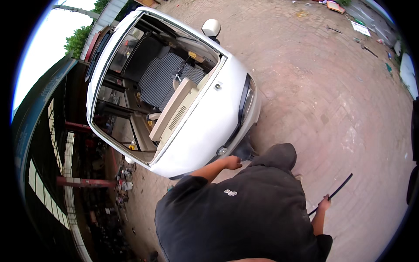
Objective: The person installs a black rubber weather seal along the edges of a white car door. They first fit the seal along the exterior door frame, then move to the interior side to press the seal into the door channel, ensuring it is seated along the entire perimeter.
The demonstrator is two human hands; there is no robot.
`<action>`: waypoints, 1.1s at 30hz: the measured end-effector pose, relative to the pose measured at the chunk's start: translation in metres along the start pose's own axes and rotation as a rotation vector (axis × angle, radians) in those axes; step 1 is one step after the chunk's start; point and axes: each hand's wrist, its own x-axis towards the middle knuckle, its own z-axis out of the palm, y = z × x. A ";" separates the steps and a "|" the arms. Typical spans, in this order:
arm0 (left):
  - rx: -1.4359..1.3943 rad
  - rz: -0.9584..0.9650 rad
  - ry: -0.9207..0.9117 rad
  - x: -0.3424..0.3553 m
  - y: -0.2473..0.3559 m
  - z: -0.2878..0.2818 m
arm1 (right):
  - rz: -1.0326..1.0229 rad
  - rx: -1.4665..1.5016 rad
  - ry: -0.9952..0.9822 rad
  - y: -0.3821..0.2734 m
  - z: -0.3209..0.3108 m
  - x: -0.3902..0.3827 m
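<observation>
The white car (205,126) sits at ten o'clock with its windscreen out, so the cabin lies open from above: a beige dashboard (172,111), a checked floor mat (163,78) and dark seats show inside. A person in a black shirt (244,214) stands at six o'clock, just off the car's front corner. The left hand (231,162) reaches toward the bumper near the wheel (243,150), fingers curled (touching or only near, I cannot tell). The right hand (324,203), at four o'clock, is closed around a long thin black strip (335,192) that slants up and away over the paving. Brick paving (331,100) spreads wide from twelve to four o'clock; a shopfront (52,144) closes the nine o'clock side.
</observation>
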 end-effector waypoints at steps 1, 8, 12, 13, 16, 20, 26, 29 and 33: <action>-0.027 -0.019 0.006 0.026 -0.010 0.003 | 0.142 -0.033 -0.124 -0.065 -0.001 0.028; -0.248 -0.146 -0.121 0.134 -0.031 -0.027 | -0.114 -0.120 -0.150 -0.225 0.080 0.229; -0.560 -0.264 0.180 0.199 0.026 -0.181 | -0.001 -0.086 -0.266 -0.325 0.138 0.257; -0.640 -0.244 0.299 0.199 0.052 -0.228 | 0.002 -0.067 -0.284 -0.342 0.155 0.264; -0.718 -0.180 0.453 0.196 0.091 -0.308 | -0.088 -0.128 -0.305 -0.387 0.208 0.288; -0.728 -0.280 0.529 0.206 0.111 -0.355 | -0.067 -0.161 -0.453 -0.431 0.289 0.349; -0.798 -0.637 0.475 0.239 0.120 -0.310 | -0.238 -0.298 -0.745 -0.517 0.409 0.452; -0.993 -0.888 0.450 0.251 0.165 -0.247 | -0.417 -0.602 -0.726 -0.572 0.461 0.505; -1.203 -0.872 0.260 0.244 0.209 -0.263 | -0.186 -0.489 -0.879 -0.702 0.487 0.474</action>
